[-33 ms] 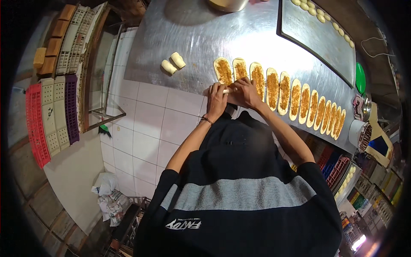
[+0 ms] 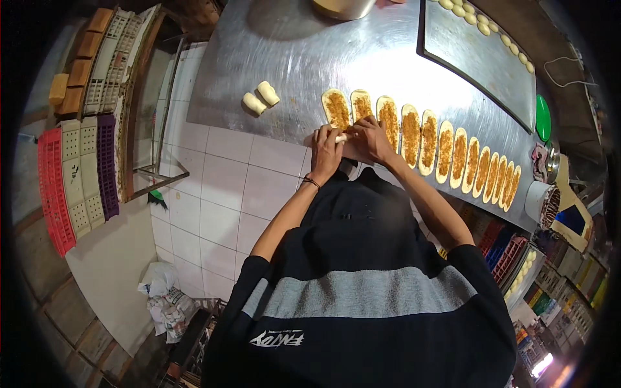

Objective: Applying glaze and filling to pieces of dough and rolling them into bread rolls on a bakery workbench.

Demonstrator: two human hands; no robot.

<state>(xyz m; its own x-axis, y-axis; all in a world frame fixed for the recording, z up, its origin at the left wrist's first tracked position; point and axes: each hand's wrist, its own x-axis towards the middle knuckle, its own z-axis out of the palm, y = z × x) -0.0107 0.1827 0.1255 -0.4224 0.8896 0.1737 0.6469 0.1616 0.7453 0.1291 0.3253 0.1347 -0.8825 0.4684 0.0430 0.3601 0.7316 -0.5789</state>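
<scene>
At the near edge of the steel table, my left hand curls its fingers over a small pale dough piece. My right hand is closed at the same piece, beside the left. Just beyond them lies an oval dough strip spread with brown filling, the first of several in a row running to the right; my right hand partly hides the second one. Two rolled dough pieces rest to the left of my hands. How far the piece between my fingers is rolled is hard to make out.
A metal bowl sits at the back. A dark-rimmed tray with dough balls is back right, near a green lid. Plastic crates and a wooden-framed rack stand left, sacks lower left.
</scene>
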